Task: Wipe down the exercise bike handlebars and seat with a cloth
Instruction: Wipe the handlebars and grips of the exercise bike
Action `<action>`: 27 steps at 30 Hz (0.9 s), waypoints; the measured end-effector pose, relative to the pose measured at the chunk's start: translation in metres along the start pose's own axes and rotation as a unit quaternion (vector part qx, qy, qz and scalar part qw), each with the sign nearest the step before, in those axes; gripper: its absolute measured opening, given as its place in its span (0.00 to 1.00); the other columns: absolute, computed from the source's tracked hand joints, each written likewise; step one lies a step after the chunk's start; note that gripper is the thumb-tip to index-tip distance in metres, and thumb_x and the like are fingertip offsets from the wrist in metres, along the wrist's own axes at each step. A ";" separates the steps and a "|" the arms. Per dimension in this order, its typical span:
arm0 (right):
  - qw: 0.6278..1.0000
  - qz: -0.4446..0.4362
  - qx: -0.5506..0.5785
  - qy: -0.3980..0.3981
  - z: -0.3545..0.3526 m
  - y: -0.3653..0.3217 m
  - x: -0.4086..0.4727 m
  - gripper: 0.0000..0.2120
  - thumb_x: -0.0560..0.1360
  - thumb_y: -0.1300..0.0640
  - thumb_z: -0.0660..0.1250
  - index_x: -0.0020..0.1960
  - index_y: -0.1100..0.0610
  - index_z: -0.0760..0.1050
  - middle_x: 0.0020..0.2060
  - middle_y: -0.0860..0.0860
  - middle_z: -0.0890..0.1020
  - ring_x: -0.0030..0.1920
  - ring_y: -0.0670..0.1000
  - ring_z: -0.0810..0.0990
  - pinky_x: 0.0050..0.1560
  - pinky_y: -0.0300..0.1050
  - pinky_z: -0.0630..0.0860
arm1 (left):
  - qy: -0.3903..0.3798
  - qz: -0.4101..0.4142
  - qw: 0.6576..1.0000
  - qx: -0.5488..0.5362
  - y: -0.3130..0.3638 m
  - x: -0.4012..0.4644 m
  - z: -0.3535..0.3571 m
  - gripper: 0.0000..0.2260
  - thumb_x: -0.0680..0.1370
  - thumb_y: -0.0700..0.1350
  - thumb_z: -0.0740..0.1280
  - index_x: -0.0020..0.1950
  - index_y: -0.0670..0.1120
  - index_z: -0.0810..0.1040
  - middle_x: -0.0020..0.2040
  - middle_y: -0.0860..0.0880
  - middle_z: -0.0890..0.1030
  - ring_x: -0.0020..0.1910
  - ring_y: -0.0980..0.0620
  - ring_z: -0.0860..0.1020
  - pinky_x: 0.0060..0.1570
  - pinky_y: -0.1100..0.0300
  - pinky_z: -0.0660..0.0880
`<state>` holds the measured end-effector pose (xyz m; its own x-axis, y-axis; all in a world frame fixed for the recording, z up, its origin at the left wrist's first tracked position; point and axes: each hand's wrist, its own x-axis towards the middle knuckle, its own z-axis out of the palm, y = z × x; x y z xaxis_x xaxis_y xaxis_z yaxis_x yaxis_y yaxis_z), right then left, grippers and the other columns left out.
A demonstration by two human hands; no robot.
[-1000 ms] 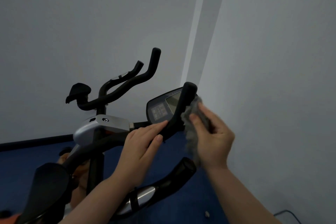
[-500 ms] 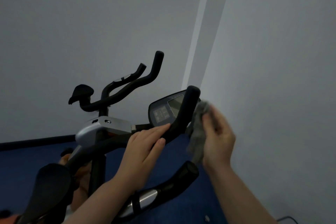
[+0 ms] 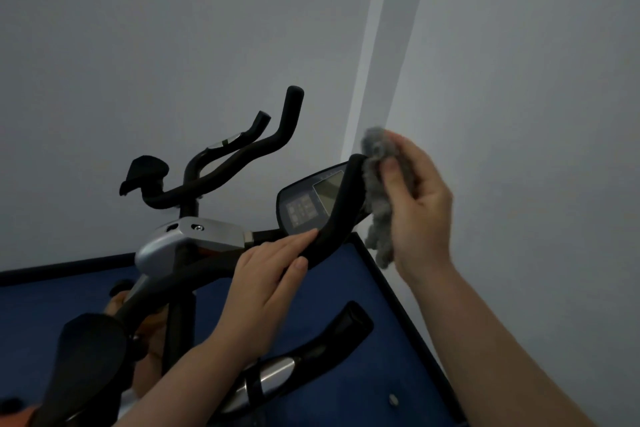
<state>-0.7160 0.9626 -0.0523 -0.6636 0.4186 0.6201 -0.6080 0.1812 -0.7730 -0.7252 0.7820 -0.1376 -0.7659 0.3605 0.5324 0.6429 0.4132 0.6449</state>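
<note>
1. The cloth (image 3: 379,191) is grey and fluffy, bunched up against the top end of the black handlebar (image 3: 341,204)
2. The right hand (image 3: 419,204) pinches the cloth
3. The left hand (image 3: 266,284) rests on the handlebar lower down, fingers straight

Dim rm: grey walls (image 3: 173,28) meet at corner, dark skirting (image 3: 52,269), blue floor (image 3: 346,288)

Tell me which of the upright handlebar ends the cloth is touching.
The nearest one, the handlebar end right in front of the console. The right hand presses the grey cloth against its tip; the two farther ends stand bare.
</note>
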 end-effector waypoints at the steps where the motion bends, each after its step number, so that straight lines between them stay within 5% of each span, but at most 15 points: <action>1: 1.000 -0.018 -0.007 0.000 0.006 0.000 -0.003 0.13 0.79 0.58 0.65 0.61 0.46 0.78 0.57 0.46 0.82 0.55 0.46 0.81 0.56 0.39 0.77 | -0.002 -0.002 1.000 0.000 0.000 0.000 0.000 0.20 0.80 0.56 0.50 0.70 0.59 0.70 0.63 0.66 0.75 0.63 0.66 0.71 0.63 0.69 0.57; 4: 0.996 -0.055 -0.046 0.043 0.010 0.015 -0.025 0.16 0.79 0.63 0.64 0.62 0.48 0.76 0.60 0.41 0.80 0.61 0.41 0.78 0.58 0.31 0.73 | -0.006 -0.004 1.000 -0.004 0.000 0.000 0.000 0.20 0.80 0.57 0.50 0.70 0.60 0.69 0.63 0.66 0.75 0.63 0.65 0.71 0.63 0.69 0.57; 9: 0.992 0.091 -0.088 -0.009 -0.007 0.052 -0.064 0.15 0.79 0.64 0.64 0.58 0.46 0.78 0.53 0.39 0.83 0.56 0.41 0.80 0.56 0.38 0.76 | -0.007 0.001 1.000 -0.003 0.000 -0.001 -0.001 0.19 0.80 0.57 0.50 0.70 0.62 0.69 0.63 0.66 0.75 0.63 0.65 0.71 0.63 0.69 0.57; 13: 0.993 0.060 -0.004 0.101 -0.008 0.028 -0.015 0.10 0.79 0.56 0.65 0.57 0.45 0.81 0.53 0.43 0.84 0.56 0.45 0.81 0.56 0.39 0.77 | -0.008 0.002 1.000 0.000 0.001 0.000 -0.001 0.19 0.81 0.57 0.50 0.70 0.61 0.68 0.64 0.66 0.74 0.63 0.67 0.70 0.63 0.70 0.56; 18: 0.997 0.066 0.002 0.045 0.011 0.032 -0.026 0.13 0.80 0.52 0.62 0.59 0.36 0.78 0.56 0.43 0.83 0.59 0.50 0.80 0.58 0.44 0.77 | -0.009 0.003 1.000 0.000 -0.001 -0.001 -0.001 0.20 0.81 0.57 0.50 0.71 0.60 0.70 0.63 0.66 0.75 0.63 0.65 0.71 0.62 0.69 0.57; 23: 0.983 0.176 -0.026 -0.043 -0.015 0.054 -0.050 0.12 0.81 0.56 0.62 0.59 0.43 0.80 0.37 0.46 0.81 0.39 0.55 0.79 0.44 0.53 0.75 | -0.003 0.009 1.000 -0.006 -0.001 0.000 -0.001 0.19 0.81 0.57 0.50 0.70 0.61 0.69 0.62 0.67 0.75 0.61 0.65 0.72 0.61 0.71 0.56; 25: 0.989 0.147 0.018 0.014 -0.016 0.039 -0.023 0.11 0.79 0.51 0.64 0.60 0.48 0.79 0.44 0.53 0.84 0.41 0.59 0.81 0.45 0.56 0.78 | -0.003 0.010 1.000 -0.006 -0.001 0.001 -0.001 0.20 0.81 0.57 0.50 0.70 0.60 0.70 0.63 0.67 0.75 0.62 0.65 0.72 0.61 0.71 0.56; 27: 0.994 0.094 0.042 0.046 -0.007 0.023 0.001 0.13 0.77 0.49 0.66 0.61 0.48 0.79 0.55 0.53 0.83 0.54 0.60 0.81 0.56 0.58 0.77 | -0.006 0.007 1.000 -0.004 -0.002 0.000 -0.001 0.20 0.81 0.56 0.50 0.71 0.59 0.70 0.63 0.66 0.75 0.62 0.65 0.71 0.62 0.71 0.56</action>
<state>-0.7274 0.9735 -0.0704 -0.7289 0.5174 0.4483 -0.5143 0.0182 -0.8574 -0.7264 0.7803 -0.1376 -0.7564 0.3764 0.5349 0.6535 0.4005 0.6423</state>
